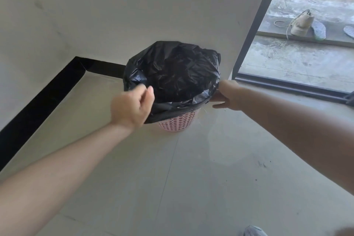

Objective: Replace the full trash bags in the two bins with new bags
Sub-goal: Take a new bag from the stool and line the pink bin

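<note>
A black trash bag lines the pink perforated bin; left hand loosely curled and empty, right hand gripping its rim; second bin unseen.

Most of the pink plastic bin with round holes hidden under the crinkly black plastic trash bag. Left hand blurry, right hand fingertips tucked behind the bag's edge. Grey shoe cut off at the bottom edge.
</note>
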`<action>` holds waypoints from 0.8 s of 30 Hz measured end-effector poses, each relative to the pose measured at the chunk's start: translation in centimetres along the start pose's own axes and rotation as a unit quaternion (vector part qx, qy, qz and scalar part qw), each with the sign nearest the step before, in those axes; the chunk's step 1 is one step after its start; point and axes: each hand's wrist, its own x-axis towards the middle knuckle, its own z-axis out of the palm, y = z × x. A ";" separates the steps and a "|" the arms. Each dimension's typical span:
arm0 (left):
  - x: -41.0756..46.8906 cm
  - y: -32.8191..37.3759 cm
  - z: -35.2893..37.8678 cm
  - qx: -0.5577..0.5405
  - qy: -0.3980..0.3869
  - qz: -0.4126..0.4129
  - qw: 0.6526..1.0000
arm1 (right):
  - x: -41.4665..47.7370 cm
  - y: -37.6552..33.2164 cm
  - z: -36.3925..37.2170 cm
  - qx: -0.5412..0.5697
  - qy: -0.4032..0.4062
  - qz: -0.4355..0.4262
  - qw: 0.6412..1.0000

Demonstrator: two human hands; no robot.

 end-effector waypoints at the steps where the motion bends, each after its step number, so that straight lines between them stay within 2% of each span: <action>1: 1.0 0.0 0.1 -0.010 0.028 -0.068 0.997 | 0.2 -0.5 0.0 -0.021 0.045 -0.021 0.999; 3: 3.2 -0.3 0.5 -0.048 0.066 -0.189 0.979 | 0.8 -1.5 -0.1 -0.061 0.193 -0.106 0.974; 5: 5.0 -0.9 1.1 -0.074 0.056 -0.305 0.948 | 1.1 -3.1 -0.1 -0.097 0.266 -0.216 0.935; 7: 6.0 -1.3 1.9 -0.111 -0.014 -0.391 0.914 | 1.5 -4.7 0.5 -0.166 0.255 -0.295 0.906; 10: 5.7 -1.9 3.5 -0.157 -0.114 -0.416 0.888 | 2.6 -5.5 2.0 -0.331 0.169 -0.319 0.872; 12: 5.7 -2.6 3.6 -0.164 -0.097 -0.430 0.883 | 3.4 -4.8 2.6 -0.346 0.104 -0.284 0.888; 14: 6.0 -3.8 3.3 -0.185 -0.069 -0.457 0.867 | 3.6 -3.8 2.8 -0.235 0.057 -0.217 0.946; 16: 6.3 -5.4 2.8 -0.205 -0.062 -0.473 0.855 | 3.4 -2.8 3.3 -0.109 0.012 -0.157 0.981; 20: 6.5 -6.9 2.5 -0.235 -0.073 -0.476 0.844 | 3.6 -1.3 4.5 0.024 -0.041 -0.076 0.996; 24: 6.7 -7.2 2.4 -0.313 -0.067 -0.497 0.807 | 3.6 -1.2 4.1 0.034 -0.108 -0.035 0.993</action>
